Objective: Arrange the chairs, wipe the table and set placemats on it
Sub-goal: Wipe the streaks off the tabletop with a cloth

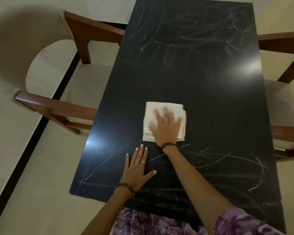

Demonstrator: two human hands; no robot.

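Observation:
A long black table [185, 78] runs away from me, marked with pale chalky streaks at its far end and near end. A folded cream cloth [158, 110] lies flat on its middle. My right hand [165, 126] presses on the cloth with fingers spread, blurred by motion. My left hand [137, 168] rests flat on the bare tabletop nearer to me, fingers apart, holding nothing. A wooden chair with a cream seat [85, 77] is tucked at the table's left side, and another chair [285, 99] at the right side. No placemats are in view.
The floor is pale tile with a black stripe [41, 124] running along the left. The left chair's curved cream back [15, 48] bulges out toward the left. The near table edge touches my purple patterned clothing [151, 223].

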